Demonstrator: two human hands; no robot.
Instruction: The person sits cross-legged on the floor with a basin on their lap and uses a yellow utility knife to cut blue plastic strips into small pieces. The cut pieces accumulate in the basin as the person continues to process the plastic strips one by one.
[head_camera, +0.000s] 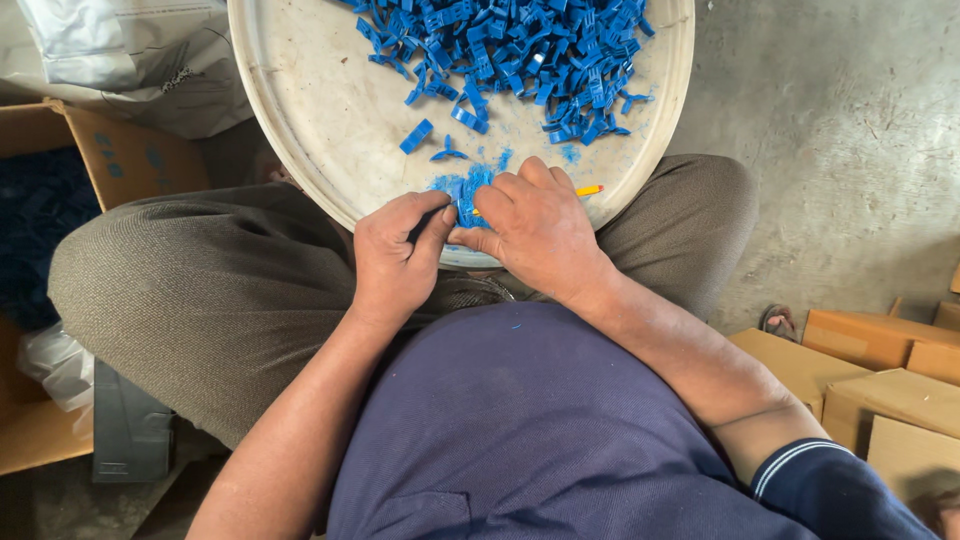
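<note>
The left hand (395, 262) and the right hand (535, 228), which also holds a thin orange-and-yellow tool (585, 190), pinch one small blue plastic piece (462, 200) at the near rim of the round cream tray (300, 110) on the lap, above blue shavings, while the large heap of blue plastic pieces (530, 55) beyond looks not yet handled, so most work seems left.

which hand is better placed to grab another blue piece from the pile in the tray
Probably the right hand: it lies further up the tray, nearer the pile of blue pieces. It holds an orange-tipped tool, though. The left hand sits at the tray's near rim.
</note>
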